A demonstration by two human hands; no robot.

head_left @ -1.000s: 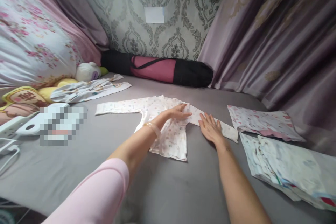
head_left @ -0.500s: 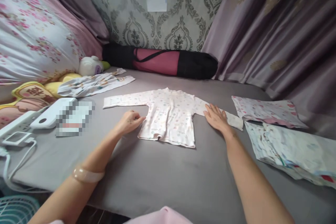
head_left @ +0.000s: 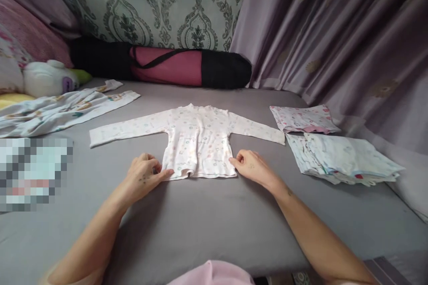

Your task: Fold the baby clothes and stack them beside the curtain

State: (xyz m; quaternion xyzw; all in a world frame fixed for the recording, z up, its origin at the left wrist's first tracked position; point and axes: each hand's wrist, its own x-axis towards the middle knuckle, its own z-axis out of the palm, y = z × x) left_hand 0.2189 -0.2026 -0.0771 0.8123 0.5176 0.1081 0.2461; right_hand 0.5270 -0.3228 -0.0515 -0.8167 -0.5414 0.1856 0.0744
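A small white long-sleeved shirt with a faint print lies spread on the grey sheet, its sleeves stretched out to both sides and its collar away from me. My left hand grips the lower left corner of the shirt between thumb and curled fingers. At the lower right edge, my right hand pinches the fabric, fingers curled under. Between the hands the hem has a small fold near its middle.
To the right lie a folded pink-print garment and a stack of folded clothes. A printed cloth and a plush toy lie on the left. Along the wall rests a long black and red bag. A blurred item is at left.
My right hand has left the right sleeve and closed on the shirt's lower right edge. My left hand has moved to the lower left corner. The sleeves lie straighter, and the view has shifted right.
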